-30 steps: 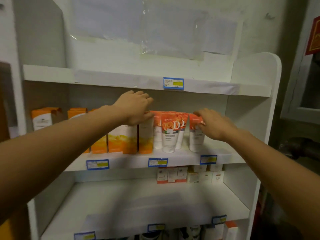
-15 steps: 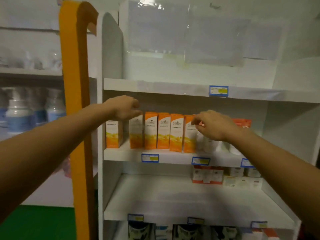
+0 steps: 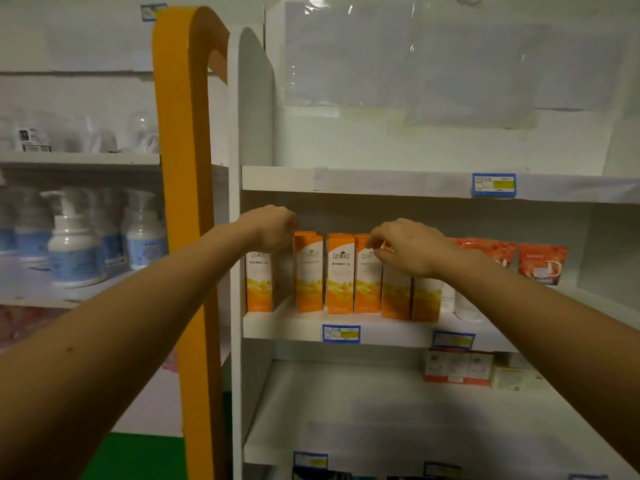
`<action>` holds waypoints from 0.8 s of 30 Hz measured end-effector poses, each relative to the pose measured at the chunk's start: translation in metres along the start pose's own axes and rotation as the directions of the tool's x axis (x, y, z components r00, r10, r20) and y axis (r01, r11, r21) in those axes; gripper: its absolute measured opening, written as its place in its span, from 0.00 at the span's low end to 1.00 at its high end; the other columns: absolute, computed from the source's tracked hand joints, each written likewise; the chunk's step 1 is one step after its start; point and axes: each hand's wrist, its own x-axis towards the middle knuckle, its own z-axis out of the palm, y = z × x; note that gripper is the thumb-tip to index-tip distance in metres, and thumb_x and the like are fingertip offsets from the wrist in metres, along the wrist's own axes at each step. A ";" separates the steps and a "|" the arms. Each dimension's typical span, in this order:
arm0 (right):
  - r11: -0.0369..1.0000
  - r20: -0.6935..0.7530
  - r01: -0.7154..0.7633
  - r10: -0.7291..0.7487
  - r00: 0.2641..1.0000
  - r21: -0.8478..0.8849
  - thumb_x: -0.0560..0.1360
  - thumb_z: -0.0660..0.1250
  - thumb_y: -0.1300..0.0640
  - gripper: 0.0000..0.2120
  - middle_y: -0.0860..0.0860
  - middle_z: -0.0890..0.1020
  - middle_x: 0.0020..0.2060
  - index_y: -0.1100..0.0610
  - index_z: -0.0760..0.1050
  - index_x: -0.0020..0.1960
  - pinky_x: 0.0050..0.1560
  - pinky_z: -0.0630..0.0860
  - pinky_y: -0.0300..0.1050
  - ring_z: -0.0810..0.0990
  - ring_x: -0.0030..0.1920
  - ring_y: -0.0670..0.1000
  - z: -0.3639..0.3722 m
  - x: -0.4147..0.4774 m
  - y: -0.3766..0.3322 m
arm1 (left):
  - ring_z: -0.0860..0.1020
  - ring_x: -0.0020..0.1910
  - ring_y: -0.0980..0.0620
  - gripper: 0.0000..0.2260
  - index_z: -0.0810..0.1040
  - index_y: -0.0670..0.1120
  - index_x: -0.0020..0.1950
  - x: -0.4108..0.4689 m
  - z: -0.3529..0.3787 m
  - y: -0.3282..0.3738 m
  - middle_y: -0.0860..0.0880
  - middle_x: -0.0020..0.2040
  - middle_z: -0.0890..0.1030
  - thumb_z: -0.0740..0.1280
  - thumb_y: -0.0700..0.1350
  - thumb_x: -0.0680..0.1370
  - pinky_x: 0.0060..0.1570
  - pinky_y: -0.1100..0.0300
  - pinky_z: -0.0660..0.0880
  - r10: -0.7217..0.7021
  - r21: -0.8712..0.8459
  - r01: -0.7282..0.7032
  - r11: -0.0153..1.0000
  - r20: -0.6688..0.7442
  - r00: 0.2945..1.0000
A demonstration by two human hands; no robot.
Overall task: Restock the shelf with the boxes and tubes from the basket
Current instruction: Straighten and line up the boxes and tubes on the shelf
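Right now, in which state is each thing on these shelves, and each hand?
Orange boxes: upright in a row, the leftmost apart.
Left hand: fingers curled at a box top; grip unclear.
Right hand: fingers curled over box tops.
Orange-red tubes: upright.
Pump bottles: upright, blurred.

Boxes (image 3: 341, 273) left of tubes (image 3: 542, 259)

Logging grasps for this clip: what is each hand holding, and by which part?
Right hand pinches the top of an orange-and-white cardboard carton. Left hand curls over the top of the leftmost carton; grip cannot be told.
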 end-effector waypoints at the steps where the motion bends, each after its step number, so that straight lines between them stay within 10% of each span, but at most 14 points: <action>1: 1.000 -0.005 0.005 -0.005 1.000 0.005 0.79 0.57 0.53 0.15 0.50 0.76 0.63 0.51 0.71 0.65 0.58 0.73 0.50 0.72 0.63 0.52 0.000 0.005 -0.002 | 0.75 0.63 0.42 0.16 0.72 0.40 0.66 0.005 0.001 -0.002 0.41 0.64 0.76 0.58 0.41 0.79 0.64 0.48 0.73 -0.005 0.007 0.005 1.000 -0.010 1.000; 24: 0.998 0.061 0.066 -0.066 0.996 0.007 0.76 0.63 0.50 0.20 0.54 0.76 0.60 0.53 0.71 0.66 0.54 0.72 0.47 0.75 0.60 0.55 0.017 0.085 -0.049 | 0.75 0.61 0.44 0.17 0.73 0.46 0.66 0.086 0.021 -0.025 0.45 0.62 0.78 0.60 0.50 0.79 0.66 0.47 0.70 -0.012 -0.125 0.044 0.991 0.247 0.969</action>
